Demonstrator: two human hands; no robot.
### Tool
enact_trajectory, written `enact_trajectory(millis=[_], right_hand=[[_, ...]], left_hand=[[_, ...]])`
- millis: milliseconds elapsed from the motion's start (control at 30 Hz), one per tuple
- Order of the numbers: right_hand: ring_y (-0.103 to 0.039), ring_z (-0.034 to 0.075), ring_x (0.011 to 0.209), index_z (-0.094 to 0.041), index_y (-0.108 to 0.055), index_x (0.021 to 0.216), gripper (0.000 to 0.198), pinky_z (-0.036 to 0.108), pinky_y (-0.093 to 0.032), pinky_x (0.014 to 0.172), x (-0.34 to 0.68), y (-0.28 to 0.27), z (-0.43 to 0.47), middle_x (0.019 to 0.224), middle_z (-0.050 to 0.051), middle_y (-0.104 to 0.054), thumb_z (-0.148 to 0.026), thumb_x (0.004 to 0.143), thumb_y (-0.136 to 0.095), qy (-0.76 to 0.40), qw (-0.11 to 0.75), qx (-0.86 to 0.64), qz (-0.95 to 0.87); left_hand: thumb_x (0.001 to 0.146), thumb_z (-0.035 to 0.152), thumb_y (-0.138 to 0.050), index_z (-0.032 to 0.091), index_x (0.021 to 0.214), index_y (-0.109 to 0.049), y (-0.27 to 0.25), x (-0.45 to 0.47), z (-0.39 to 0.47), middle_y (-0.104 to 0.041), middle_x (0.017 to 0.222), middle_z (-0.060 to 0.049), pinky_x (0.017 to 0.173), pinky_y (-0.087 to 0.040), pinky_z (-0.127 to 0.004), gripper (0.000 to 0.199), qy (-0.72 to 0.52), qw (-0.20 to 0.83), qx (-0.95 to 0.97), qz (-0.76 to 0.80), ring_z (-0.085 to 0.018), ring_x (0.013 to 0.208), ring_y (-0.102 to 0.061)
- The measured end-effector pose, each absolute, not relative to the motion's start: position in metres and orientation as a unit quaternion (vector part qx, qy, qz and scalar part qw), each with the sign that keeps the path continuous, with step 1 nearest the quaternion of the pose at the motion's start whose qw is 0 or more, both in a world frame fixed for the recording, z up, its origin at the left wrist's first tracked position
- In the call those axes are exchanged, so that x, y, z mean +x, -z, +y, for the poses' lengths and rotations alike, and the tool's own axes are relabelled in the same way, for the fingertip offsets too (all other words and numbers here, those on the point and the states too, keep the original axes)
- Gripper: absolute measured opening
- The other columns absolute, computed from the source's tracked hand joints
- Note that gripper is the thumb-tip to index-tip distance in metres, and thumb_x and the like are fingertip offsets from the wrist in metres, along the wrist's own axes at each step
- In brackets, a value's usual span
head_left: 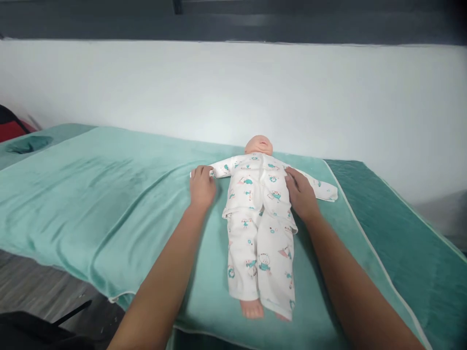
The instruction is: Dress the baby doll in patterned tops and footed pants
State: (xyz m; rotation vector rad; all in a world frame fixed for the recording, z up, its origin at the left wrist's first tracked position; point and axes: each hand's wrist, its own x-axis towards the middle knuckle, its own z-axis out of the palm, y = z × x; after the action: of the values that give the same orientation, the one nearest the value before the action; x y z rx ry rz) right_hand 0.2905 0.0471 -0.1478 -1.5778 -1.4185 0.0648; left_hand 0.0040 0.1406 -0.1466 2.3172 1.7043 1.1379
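A baby doll [259,144] lies on its back with its head toward the wall, dressed in a white pajama top [251,187] and matching pajama pants [243,265] with teal and pink prints. Its arms are stretched out to the sides, and bare toes show below the pant legs. My left hand [203,185] is closed around the cuff end of the sleeve on the left, hiding the doll's hand there. At the opposite armpit, my right hand [302,193] has thumb and fingers on the side of the top. The right-hand sleeve [323,189] extends past it, its cuff lying flat.
A light teal sheet [109,194] with loose folds covers the bed, over a darker green cover [404,233] at the right. Behind stands a white wall [182,87]. A red and black object [12,127] is at the far left, and grey flooring [44,272] shows lower left.
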Motion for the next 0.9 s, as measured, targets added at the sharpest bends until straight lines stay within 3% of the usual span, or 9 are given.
enact_trajectory(millis=[133,300,400,533,633,767,900], right_hand=[[-0.042,0.031,0.139,-0.014,-0.059,0.129,0.05,0.051,-0.031,0.116,0.339,0.174,0.023,0.146,0.02,-0.05,-0.043,0.091,-0.047,0.058,0.369,-0.683,-0.628],[-0.054,0.033,0.123,-0.012,-0.061,0.126,0.049,0.049,-0.041,0.104,0.401,0.188,-0.007,0.129,0.022,-0.062,-0.039,0.087,-0.049,0.078,0.305,-0.778,-0.544],[-0.059,0.034,0.106,-0.011,-0.065,0.12,0.051,0.048,-0.045,0.093,0.414,0.188,-0.012,0.11,0.021,-0.067,-0.041,0.083,-0.05,0.08,0.301,-0.814,-0.49],[-0.058,0.03,0.087,-0.012,-0.069,0.116,0.049,0.043,-0.046,0.082,0.413,0.187,-0.01,0.092,0.016,-0.066,-0.04,0.081,-0.05,0.069,0.303,-0.814,-0.491],[-0.057,0.029,0.083,-0.014,-0.07,0.113,0.045,0.041,-0.045,0.079,0.413,0.185,-0.008,0.088,0.014,-0.065,-0.036,0.08,-0.05,0.056,0.308,-0.817,-0.483],[-0.058,0.029,0.083,-0.017,-0.071,0.108,0.038,0.042,-0.044,0.079,0.412,0.185,-0.011,0.086,0.013,-0.065,-0.032,0.081,-0.049,0.052,0.321,-0.825,-0.462],[-0.059,0.029,0.088,-0.015,-0.071,0.105,0.035,0.044,-0.046,0.086,0.403,0.184,-0.019,0.096,0.016,-0.065,-0.03,0.08,-0.051,0.077,0.368,-0.817,-0.437]], left_hand=[[0.084,0.01,-0.046,0.021,0.127,-0.06,0.15,-0.028,0.131,-0.057,0.13,-0.013,0.099,-0.044,-0.044,0.046,-0.306,0.014,0.716,0.627,-0.032,0.122,-0.05],[0.093,0.026,-0.041,0.024,0.145,-0.046,0.155,-0.035,0.133,-0.056,0.139,-0.014,0.102,-0.04,-0.049,0.053,-0.257,0.033,0.701,0.665,-0.034,0.129,-0.047],[0.096,0.025,-0.033,0.026,0.151,-0.037,0.156,-0.035,0.139,-0.052,0.146,-0.013,0.106,-0.036,-0.051,0.055,-0.225,0.02,0.725,0.651,-0.031,0.139,-0.04],[0.096,0.016,-0.026,0.025,0.148,-0.042,0.156,-0.04,0.149,-0.054,0.146,-0.012,0.106,-0.036,-0.048,0.055,-0.202,0.01,0.747,0.633,-0.025,0.142,-0.039],[0.094,0.009,-0.023,0.024,0.146,-0.045,0.153,-0.045,0.154,-0.055,0.145,-0.011,0.105,-0.037,-0.047,0.058,-0.214,0.011,0.746,0.631,-0.024,0.14,-0.042],[0.092,0.006,-0.025,0.024,0.146,-0.045,0.149,-0.045,0.156,-0.046,0.153,-0.01,0.105,-0.038,-0.047,0.06,-0.244,0.003,0.717,0.653,-0.026,0.137,-0.046],[0.09,0.005,-0.028,0.024,0.142,-0.049,0.147,-0.042,0.148,-0.043,0.155,-0.009,0.108,-0.037,-0.05,0.06,-0.231,0.013,0.709,0.666,-0.028,0.142,-0.039]])
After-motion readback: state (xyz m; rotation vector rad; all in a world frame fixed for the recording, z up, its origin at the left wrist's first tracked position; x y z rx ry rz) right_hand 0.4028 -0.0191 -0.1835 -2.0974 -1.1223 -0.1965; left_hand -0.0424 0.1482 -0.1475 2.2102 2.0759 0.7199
